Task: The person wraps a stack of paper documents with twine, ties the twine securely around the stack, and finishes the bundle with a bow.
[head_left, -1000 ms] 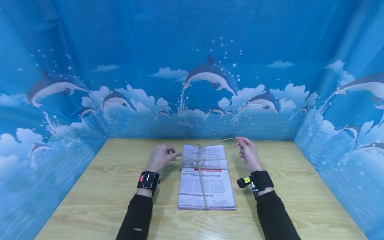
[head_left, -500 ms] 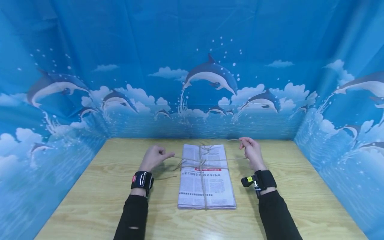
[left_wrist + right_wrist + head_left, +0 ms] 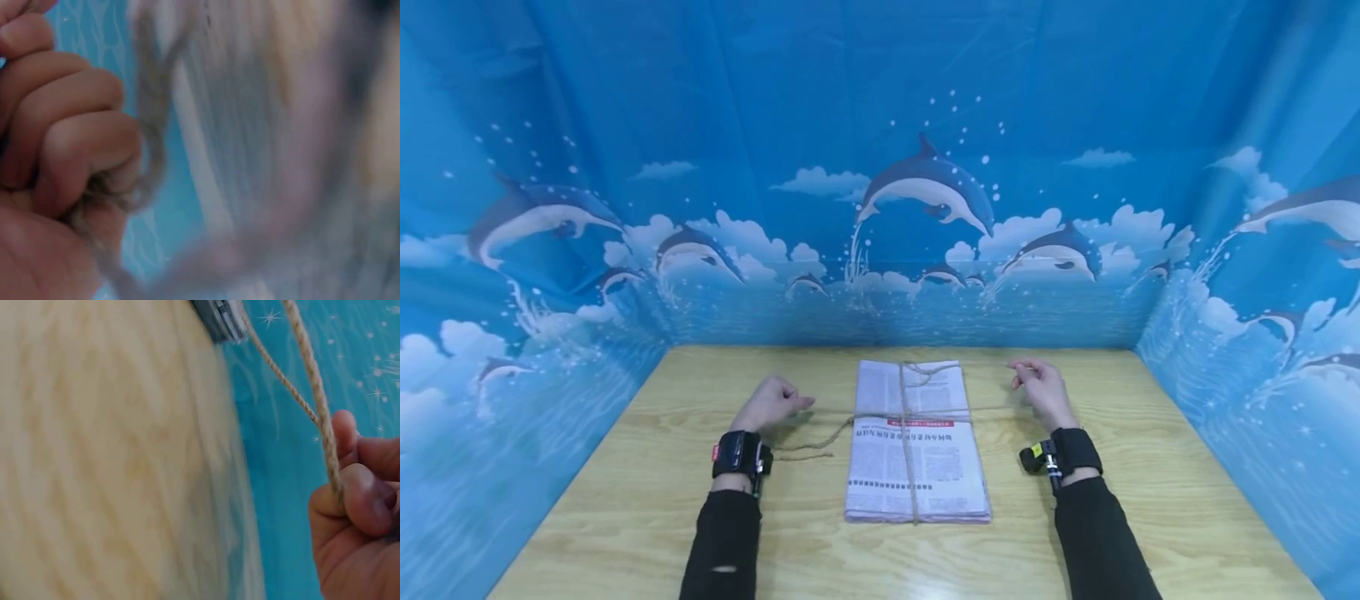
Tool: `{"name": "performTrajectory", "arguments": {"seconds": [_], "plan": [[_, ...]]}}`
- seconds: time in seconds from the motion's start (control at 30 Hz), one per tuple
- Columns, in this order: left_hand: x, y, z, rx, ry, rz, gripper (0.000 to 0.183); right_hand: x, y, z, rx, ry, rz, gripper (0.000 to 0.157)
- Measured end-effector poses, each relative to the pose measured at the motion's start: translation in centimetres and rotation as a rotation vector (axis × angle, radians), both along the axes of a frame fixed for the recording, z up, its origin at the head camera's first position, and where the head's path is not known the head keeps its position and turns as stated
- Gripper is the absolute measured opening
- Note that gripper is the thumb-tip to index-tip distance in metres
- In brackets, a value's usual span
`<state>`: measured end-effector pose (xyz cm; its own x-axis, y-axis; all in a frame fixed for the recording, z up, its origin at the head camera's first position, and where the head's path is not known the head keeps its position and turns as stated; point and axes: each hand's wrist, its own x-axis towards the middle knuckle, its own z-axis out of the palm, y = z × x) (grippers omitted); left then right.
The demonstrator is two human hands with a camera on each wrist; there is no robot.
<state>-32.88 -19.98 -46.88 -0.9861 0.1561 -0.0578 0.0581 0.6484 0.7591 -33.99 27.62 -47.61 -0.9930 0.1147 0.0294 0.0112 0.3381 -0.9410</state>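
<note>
A stack of folded newspapers (image 3: 880, 475) lies flat on the table, with jute twine (image 3: 910, 467) crossing over it lengthwise and sideways. To its left, my left hand (image 3: 771, 403) holds a strand of twine, its fingers curled; the left wrist view shows twine (image 3: 153, 137) running out of the curled fingers, partly blurred. On the other side my right hand (image 3: 1042, 390) pinches the opposite strand between thumb and fingers, clear in the right wrist view as twine (image 3: 315, 381). Both strands run nearly straight to the crossing on the papers. The crossing itself is too small to tell knotted or not.
A loose twine end (image 3: 808, 450) trails on the wooden table (image 3: 625, 500) left of the stack. Another short end lies on the papers' upper part. A blue dolphin-print curtain (image 3: 775, 167) encloses the table's back and sides.
Both hands have moved apart, left hand to the left and right hand to the right, both also slightly nearer. The strands across the stack have drawn straighter. The newspapers have stayed in place.
</note>
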Motion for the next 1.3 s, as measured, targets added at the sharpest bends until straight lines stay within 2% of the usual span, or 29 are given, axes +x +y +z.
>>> {"name": "performTrajectory", "arguments": {"seconds": [0.2, 0.4, 0.47, 0.6, 0.7, 0.83, 0.97, 1.17, 1.23, 1.3], "plan": [[0.0, -1.0, -0.2, -0.053, -0.049, -0.027, 0.051, 0.1, 0.7, -0.1, 0.052, -0.018, -0.01, 0.035], [-0.1, -1.9, -0.5, -0.063, -0.065, -0.041, 0.051, 0.0, 1.1, -0.6, 0.081, -0.006, 0.024, 0.034], [0.0, -2.0, -0.4, -0.061, -0.078, -0.031, 0.051, 0.0, 1.2, -0.6, 0.084, -0.007, 0.032, 0.035], [0.2, -2.1, -0.2, -0.085, -0.091, 0.037, 0.053, 0.2, 1.4, -0.2, 0.08, -0.053, 0.047, 0.036], [0.2, -2.0, -0.2, -0.087, -0.081, 0.085, 0.053, 0.4, 2.2, 0.3, 0.117, -0.063, -0.002, 0.038], [0.0, -2.4, 0.0, -0.059, -0.027, 0.109, 0.053, 1.0, 3.8, 1.1, 0.181, -0.059, -0.131, 0.044], [0.1, -4.0, 0.2, -0.05, 0.065, 0.199, 0.059, 1.8, 5.3, 1.4, 0.227, -0.082, -0.218, 0.048], [0.5, -6.1, 0.6, -0.022, 0.252, 0.445, 0.049, 2.7, 7.2, 1.6, 0.255, -0.014, -0.389, 0.043], [0.6, -6.2, 0.6, -0.044, 0.272, 0.521, 0.047, 2.9, 7.5, 1.6, 0.261, 0.009, -0.411, 0.043], [0.5, -6.0, 0.6, -0.1, 0.278, 0.572, 0.045, 3.0, 7.6, 1.7, 0.27, 0.009, -0.395, 0.044]]}}
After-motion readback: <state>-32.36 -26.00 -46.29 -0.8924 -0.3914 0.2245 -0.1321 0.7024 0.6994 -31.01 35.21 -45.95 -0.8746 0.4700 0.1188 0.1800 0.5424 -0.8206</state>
